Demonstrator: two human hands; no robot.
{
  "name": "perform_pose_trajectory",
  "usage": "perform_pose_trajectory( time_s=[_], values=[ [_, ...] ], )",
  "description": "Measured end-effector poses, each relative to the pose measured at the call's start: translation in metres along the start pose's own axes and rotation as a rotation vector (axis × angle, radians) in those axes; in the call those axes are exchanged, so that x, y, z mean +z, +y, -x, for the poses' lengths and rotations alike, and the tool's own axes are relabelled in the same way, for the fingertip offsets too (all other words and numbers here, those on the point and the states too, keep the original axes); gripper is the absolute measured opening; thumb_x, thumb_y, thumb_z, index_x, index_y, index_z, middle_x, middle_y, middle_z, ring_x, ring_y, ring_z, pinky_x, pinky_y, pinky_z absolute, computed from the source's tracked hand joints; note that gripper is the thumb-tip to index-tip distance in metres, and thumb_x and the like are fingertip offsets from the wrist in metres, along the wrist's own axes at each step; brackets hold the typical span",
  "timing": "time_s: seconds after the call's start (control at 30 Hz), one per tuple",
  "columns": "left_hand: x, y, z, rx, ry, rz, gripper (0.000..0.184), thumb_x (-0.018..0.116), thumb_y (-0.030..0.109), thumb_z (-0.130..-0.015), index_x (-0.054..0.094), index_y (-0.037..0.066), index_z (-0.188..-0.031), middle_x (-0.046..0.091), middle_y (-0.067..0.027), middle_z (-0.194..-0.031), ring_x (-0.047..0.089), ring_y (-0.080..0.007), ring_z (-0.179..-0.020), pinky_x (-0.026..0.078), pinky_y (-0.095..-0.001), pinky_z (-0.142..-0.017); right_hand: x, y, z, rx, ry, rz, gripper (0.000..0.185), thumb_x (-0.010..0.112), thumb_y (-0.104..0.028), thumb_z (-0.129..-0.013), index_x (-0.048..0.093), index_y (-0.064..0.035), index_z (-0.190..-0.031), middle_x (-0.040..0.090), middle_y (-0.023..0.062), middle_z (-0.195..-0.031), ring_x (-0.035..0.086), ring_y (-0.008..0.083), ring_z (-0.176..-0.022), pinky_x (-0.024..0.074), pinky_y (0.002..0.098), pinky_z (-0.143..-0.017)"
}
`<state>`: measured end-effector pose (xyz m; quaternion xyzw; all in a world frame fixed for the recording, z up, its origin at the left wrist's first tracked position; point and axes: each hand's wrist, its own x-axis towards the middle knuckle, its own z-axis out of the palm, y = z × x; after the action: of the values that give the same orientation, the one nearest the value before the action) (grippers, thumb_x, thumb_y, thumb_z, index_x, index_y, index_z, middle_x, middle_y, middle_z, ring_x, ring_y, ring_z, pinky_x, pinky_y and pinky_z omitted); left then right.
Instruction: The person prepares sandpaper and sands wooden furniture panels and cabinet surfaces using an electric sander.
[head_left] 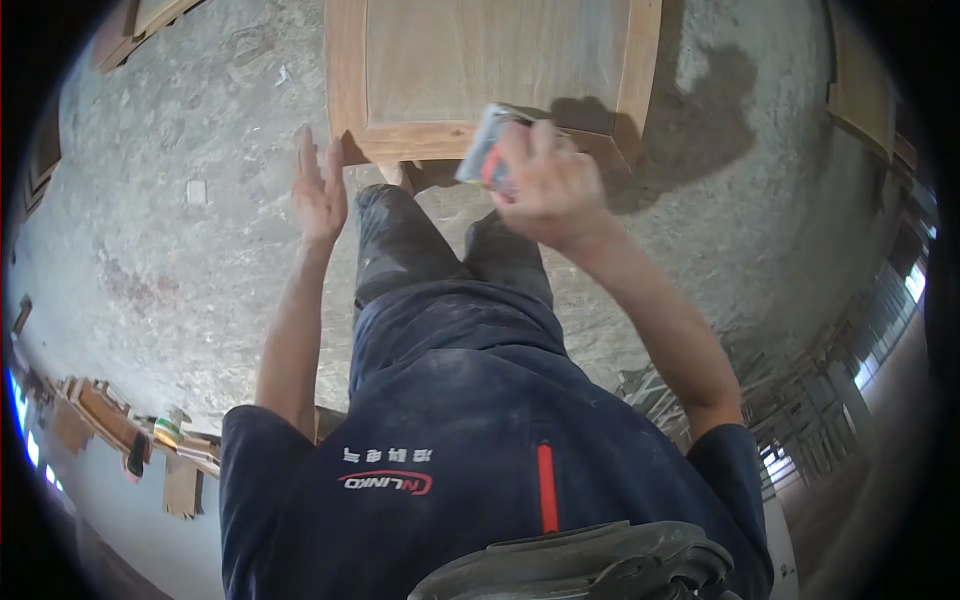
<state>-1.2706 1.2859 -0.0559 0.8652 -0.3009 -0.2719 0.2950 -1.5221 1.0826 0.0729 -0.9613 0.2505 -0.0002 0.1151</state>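
Note:
A framed wooden panel (490,60) lies in front of my knees, its near rail toward me. My right hand (550,185) is closed around a handheld tool (490,150) with a grey, flat pad and a red and dark body. The tool is over the panel's near edge, right of its middle; whether it touches the wood is unclear. My left hand (321,190) holds nothing, its fingers stretched out and apart beside the panel's near left corner.
Wooden pieces lie at the upper left (140,30) and upper right (862,80). More boards (105,415) and a small container (168,431) are at the lower left. Stacked frames (800,430) stand at the lower right. The concrete floor (190,270) surrounds me.

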Motion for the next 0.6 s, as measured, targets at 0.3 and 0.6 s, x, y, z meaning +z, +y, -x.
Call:
perform_pose_trajectory(
  time_s=[0.3, 0.6],
  values=[
    [0.073, 0.065, 0.012, 0.305, 0.201, -0.761, 0.071, 0.044, 0.049, -0.113, 0.034, 0.005, -0.167, 0.027, -0.0293, -0.173, 0.024, -0.047, -0.16, 0.022, -0.0654, -0.122, -0.047, 0.148, 0.093, 0.234, -0.24, -0.044, 0.051, 0.08, -0.023, -0.079, 0.056, -0.0025, -0.119, 0.061, 0.024, -0.105, 0.073, 0.0432, -0.082, 0.0606, 0.0522, -0.07],
    [0.189, 0.214, -0.021, 1.005, -0.354, -0.487, 0.06, 0.04, 0.048, -0.113, 0.041, 0.024, -0.168, 0.023, -0.0092, -0.18, 0.013, -0.0376, -0.167, 0.006, -0.0743, -0.125, -0.047, 0.142, 0.125, 0.322, -0.018, -0.206, 0.067, 0.081, -0.024, -0.081, 0.051, 0.0028, -0.135, 0.057, 0.0258, -0.105, 0.068, 0.0449, -0.088, 0.0594, 0.0506, -0.07]
  ],
)
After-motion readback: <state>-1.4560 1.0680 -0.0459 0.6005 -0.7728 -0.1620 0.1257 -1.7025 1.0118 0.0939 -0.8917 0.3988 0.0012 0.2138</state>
